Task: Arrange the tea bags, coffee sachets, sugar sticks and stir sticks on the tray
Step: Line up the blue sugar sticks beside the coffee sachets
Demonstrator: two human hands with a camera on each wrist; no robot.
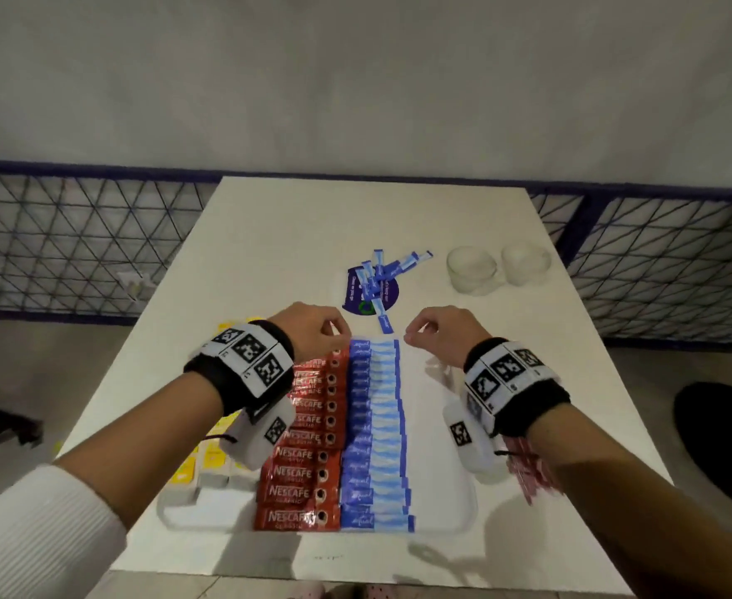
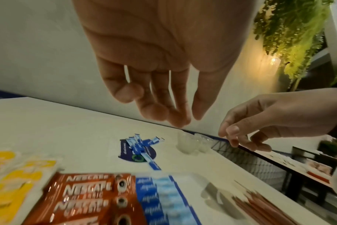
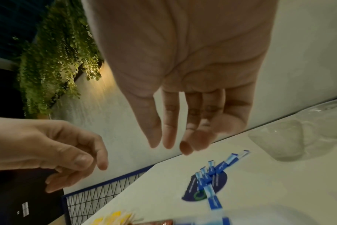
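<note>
A white tray lies on the near part of the table. It holds yellow tea bags at the left, a column of red coffee sachets and a column of blue sugar sticks. Reddish stir sticks lie by its right edge, partly under my right wrist; whether they are on the tray I cannot tell. Loose sugar sticks are piled beyond the tray. My left hand and right hand hover over the tray's far end. In both wrist views the fingers hang relaxed and hold nothing.
The loose sticks rest on a round dark-blue sticker. Two clear glass cups stand at the back right of the white table. A blue wire-mesh fence runs behind it. A dark round seat is at the right.
</note>
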